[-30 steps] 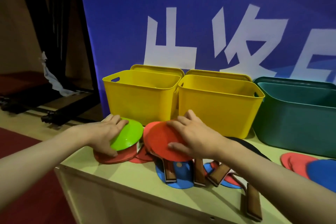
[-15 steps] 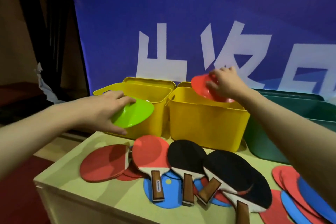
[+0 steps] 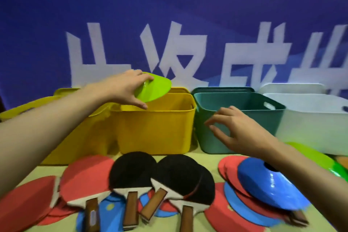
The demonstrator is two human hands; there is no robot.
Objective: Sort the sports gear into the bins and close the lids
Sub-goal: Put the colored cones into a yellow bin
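Observation:
My left hand (image 3: 124, 88) grips a lime-green disc cone (image 3: 154, 87) and holds it over the rim of the second yellow bin (image 3: 156, 128). My right hand (image 3: 237, 130) hovers empty in front of the dark green bin (image 3: 207, 128), fingers loosely spread. Several table-tennis paddles (image 3: 131, 173) with black or red faces lie on the table below, on top of flat red and blue discs. A blue disc cone (image 3: 263, 184) rests on red discs at the right.
Another yellow bin (image 3: 28, 107) stands at far left and a white bin (image 3: 316, 128) at far right, all open, with lids leaning behind them. More green cones (image 3: 316, 154) lie at the right edge. A blue banner hangs behind.
My left hand carried the green cone right, from the first yellow bin to over the second. My right hand let go of the red disc and came down in front of the green bin.

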